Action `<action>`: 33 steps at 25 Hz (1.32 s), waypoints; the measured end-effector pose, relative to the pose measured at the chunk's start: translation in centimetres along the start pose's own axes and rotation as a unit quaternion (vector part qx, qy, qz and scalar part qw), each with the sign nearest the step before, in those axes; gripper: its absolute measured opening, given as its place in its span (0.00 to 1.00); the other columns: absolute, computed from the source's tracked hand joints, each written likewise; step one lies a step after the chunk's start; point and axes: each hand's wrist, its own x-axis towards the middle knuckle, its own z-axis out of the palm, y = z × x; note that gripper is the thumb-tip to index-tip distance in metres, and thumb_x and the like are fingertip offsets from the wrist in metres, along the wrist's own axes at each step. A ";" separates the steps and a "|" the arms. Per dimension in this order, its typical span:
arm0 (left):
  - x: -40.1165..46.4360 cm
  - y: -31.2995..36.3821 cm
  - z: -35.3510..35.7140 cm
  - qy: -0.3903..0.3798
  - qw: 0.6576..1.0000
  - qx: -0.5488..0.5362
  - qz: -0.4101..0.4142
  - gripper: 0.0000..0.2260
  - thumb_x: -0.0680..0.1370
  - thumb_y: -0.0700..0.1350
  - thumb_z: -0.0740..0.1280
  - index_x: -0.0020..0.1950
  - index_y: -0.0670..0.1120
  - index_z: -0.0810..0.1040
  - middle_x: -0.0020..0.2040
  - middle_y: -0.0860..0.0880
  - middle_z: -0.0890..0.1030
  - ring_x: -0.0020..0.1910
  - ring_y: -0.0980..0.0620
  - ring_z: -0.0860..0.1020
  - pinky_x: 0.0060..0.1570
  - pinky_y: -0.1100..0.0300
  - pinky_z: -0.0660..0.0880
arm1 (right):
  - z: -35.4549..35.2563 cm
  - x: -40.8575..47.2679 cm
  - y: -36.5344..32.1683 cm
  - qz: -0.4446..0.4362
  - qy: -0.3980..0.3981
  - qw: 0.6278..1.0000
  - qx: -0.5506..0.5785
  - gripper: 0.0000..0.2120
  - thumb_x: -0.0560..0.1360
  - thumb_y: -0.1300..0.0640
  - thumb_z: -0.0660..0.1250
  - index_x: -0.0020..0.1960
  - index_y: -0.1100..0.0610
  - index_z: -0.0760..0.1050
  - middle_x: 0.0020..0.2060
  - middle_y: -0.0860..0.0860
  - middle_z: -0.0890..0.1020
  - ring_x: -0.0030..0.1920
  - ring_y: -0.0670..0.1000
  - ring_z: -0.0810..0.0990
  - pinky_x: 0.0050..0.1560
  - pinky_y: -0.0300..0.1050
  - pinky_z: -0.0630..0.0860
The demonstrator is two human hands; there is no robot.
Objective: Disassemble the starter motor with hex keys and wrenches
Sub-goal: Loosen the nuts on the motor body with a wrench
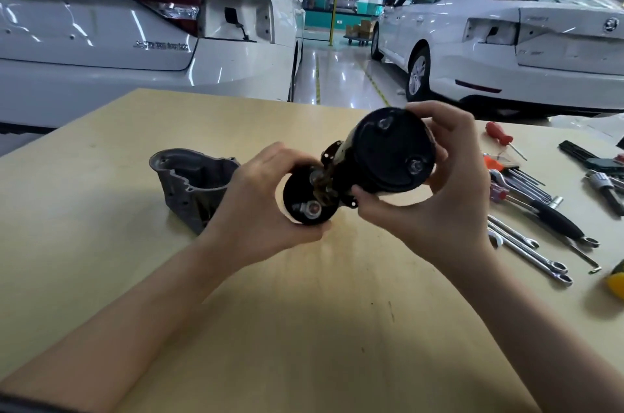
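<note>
I hold the black starter motor above the middle of the wooden table (101, 243). My right hand (449, 196) wraps the large motor body (391, 152), whose round end cap with two bolts faces me. My left hand (266, 206) grips the smaller solenoid cylinder (309, 203), its terminal end toward me. A braided copper lead (324, 183) joins the two parts. The grey cast front housing (192, 183) lies by itself on the table, just left of my left hand.
Tools lie along the table's right side: combination wrenches (526, 250), a set of hex keys (530, 179), a black-handled ratchet (557, 220) and a red screwdriver (499, 135). Two white cars (141, 24) are parked beyond the table's far edge.
</note>
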 end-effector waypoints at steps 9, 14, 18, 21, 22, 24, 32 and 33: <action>-1.4 -1.0 2.2 -0.004 0.998 0.045 -0.046 0.21 0.60 0.43 0.80 0.45 0.42 0.72 0.42 0.53 0.72 0.40 0.57 0.71 0.41 0.72 0.67 | -0.3 0.3 1.3 -0.063 -0.135 0.983 -0.110 0.36 0.59 0.54 0.82 0.63 0.55 0.70 0.54 0.46 0.77 0.54 0.39 0.75 0.53 0.34 0.74; -1.2 -0.7 2.1 0.003 0.998 0.041 -0.056 0.19 0.61 0.41 0.79 0.43 0.42 0.72 0.41 0.51 0.73 0.39 0.53 0.72 0.39 0.62 0.71 | -2.9 1.8 3.3 0.122 -0.280 0.950 -0.063 0.44 0.58 0.48 0.81 0.69 0.40 0.63 0.59 0.42 0.74 0.61 0.39 0.73 0.61 0.35 0.69; -1.2 -1.0 2.3 0.008 0.998 0.041 -0.056 0.20 0.60 0.42 0.80 0.43 0.44 0.71 0.41 0.53 0.72 0.39 0.56 0.71 0.39 0.70 0.68 | -6.3 1.9 8.5 0.276 -0.152 0.890 -0.330 0.19 0.69 0.60 0.71 0.60 0.58 0.77 0.50 0.57 0.79 0.54 0.56 0.77 0.50 0.47 0.71; -1.3 -1.1 2.3 0.013 0.997 0.043 -0.055 0.22 0.59 0.43 0.81 0.43 0.45 0.71 0.41 0.54 0.72 0.39 0.58 0.70 0.41 0.75 0.66 | -7.5 1.1 11.0 0.349 -0.175 0.800 -0.455 0.08 0.72 0.61 0.67 0.43 0.67 0.78 0.42 0.63 0.78 0.48 0.63 0.75 0.39 0.47 0.63; -1.3 -1.1 2.3 0.012 0.998 0.043 -0.054 0.22 0.59 0.43 0.81 0.43 0.45 0.71 0.41 0.54 0.72 0.40 0.58 0.70 0.42 0.75 0.66 | -7.6 0.9 11.4 0.362 -0.178 0.791 -0.459 0.08 0.72 0.62 0.67 0.42 0.68 0.78 0.41 0.63 0.78 0.46 0.63 0.74 0.39 0.47 0.63; -1.3 -1.0 2.3 0.008 0.998 0.043 -0.054 0.22 0.60 0.43 0.81 0.44 0.43 0.71 0.41 0.53 0.73 0.40 0.57 0.71 0.41 0.74 0.67 | -7.8 0.9 11.8 0.367 -0.162 0.794 -0.457 0.07 0.72 0.63 0.67 0.40 0.67 0.78 0.38 0.62 0.77 0.43 0.62 0.73 0.38 0.46 0.64; -1.3 -0.6 2.1 -0.023 0.998 0.048 -0.044 0.21 0.60 0.42 0.80 0.47 0.42 0.74 0.44 0.51 0.74 0.42 0.52 0.75 0.43 0.55 0.76 | -8.1 0.9 12.2 0.399 -0.098 0.806 -0.426 0.06 0.71 0.61 0.69 0.41 0.65 0.80 0.39 0.61 0.79 0.45 0.62 0.75 0.40 0.47 0.67; -1.3 -0.7 2.1 -0.026 0.998 0.047 -0.044 0.21 0.60 0.42 0.80 0.47 0.42 0.74 0.44 0.51 0.74 0.43 0.52 0.75 0.43 0.54 0.77 | -8.1 1.0 12.3 0.404 -0.092 0.807 -0.421 0.07 0.71 0.61 0.69 0.42 0.66 0.80 0.40 0.61 0.79 0.45 0.61 0.75 0.40 0.47 0.67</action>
